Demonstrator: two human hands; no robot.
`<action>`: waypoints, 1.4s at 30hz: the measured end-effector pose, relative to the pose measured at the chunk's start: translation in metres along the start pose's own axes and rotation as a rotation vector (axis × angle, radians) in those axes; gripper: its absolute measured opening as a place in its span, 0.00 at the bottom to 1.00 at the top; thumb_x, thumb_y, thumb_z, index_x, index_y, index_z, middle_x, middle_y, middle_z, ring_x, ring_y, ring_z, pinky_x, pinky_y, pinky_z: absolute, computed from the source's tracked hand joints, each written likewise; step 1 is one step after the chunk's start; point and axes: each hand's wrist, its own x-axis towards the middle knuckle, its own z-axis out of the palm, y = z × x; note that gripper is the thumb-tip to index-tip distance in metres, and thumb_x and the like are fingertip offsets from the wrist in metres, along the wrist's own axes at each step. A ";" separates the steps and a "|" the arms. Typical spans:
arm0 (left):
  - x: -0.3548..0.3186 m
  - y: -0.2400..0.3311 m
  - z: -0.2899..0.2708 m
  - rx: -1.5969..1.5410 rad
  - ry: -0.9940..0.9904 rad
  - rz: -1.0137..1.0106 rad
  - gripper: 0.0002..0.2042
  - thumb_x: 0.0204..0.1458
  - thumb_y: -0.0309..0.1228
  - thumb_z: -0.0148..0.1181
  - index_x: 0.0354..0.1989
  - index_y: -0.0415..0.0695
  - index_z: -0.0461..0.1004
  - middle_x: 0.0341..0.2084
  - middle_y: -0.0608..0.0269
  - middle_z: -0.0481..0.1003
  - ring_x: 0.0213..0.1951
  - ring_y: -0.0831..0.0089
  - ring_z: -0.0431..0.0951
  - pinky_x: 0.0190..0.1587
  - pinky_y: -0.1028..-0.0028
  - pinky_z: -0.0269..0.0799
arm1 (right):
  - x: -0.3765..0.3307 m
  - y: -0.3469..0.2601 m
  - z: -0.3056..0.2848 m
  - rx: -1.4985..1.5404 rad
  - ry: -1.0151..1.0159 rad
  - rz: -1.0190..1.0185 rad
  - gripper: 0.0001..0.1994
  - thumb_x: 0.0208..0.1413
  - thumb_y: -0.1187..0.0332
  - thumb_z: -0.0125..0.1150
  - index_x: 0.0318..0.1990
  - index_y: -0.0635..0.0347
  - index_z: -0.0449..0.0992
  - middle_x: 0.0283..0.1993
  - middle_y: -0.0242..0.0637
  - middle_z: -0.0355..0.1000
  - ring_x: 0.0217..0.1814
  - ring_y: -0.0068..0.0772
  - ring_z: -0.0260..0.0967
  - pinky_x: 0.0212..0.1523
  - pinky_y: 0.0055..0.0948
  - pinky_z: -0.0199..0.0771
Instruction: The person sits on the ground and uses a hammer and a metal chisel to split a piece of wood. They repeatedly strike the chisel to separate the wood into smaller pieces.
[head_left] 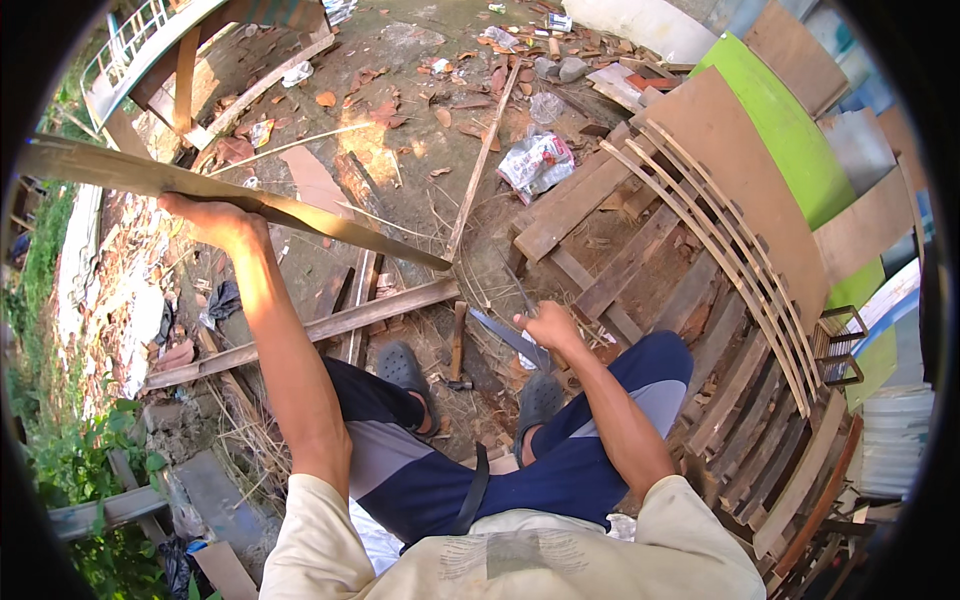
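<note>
My left hand [225, 222] grips a long, narrow wooden board [330, 228] from below. The board is raised and slants from the upper left down toward the middle, its far-right end close to a second plank [400, 302] on the ground. Between my knees and the slats, my right hand [553, 328] is closed around a tool with a thin, dark, pointed blade [522, 290]; its handle is hidden in my fingers. Beneath that hand shows a flat blue-grey blade [508, 336]; whether it belongs to the same tool, I cannot tell.
A low wooden slatted stack [690, 285] fills the right side, with long thin strips [735, 240] laid across it. Green and brown sheets [780, 130] lean behind. Ahead lie wood scraps, leaves and a crumpled bag [537, 165]. A hammer [458, 350] lies near my left shoe [402, 370].
</note>
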 end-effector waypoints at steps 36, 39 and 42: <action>0.091 0.137 -0.167 -0.320 -0.134 0.024 0.40 0.42 0.83 0.31 0.16 0.52 0.54 0.12 0.69 0.49 0.19 0.74 0.48 0.24 0.71 0.49 | 0.054 -0.067 0.053 0.162 -0.021 -0.026 0.25 0.48 0.50 0.67 0.43 0.66 0.80 0.44 0.59 0.77 0.50 0.59 0.75 0.51 0.47 0.73; 0.060 0.111 -0.121 -0.171 0.185 0.032 0.44 0.47 0.80 0.27 0.49 0.51 0.67 0.38 0.62 0.70 0.40 0.68 0.71 0.46 0.58 0.72 | 0.041 -0.068 0.030 0.211 0.047 -0.025 0.24 0.48 0.50 0.67 0.41 0.65 0.80 0.42 0.59 0.77 0.48 0.59 0.75 0.49 0.47 0.73; 0.026 0.091 -0.081 -0.176 0.099 0.052 0.47 0.52 0.76 0.30 0.72 0.53 0.49 0.63 0.62 0.62 0.63 0.63 0.61 0.65 0.54 0.57 | 0.035 -0.063 0.019 0.295 0.169 -0.116 0.22 0.48 0.51 0.68 0.35 0.65 0.78 0.29 0.50 0.75 0.33 0.49 0.73 0.37 0.44 0.71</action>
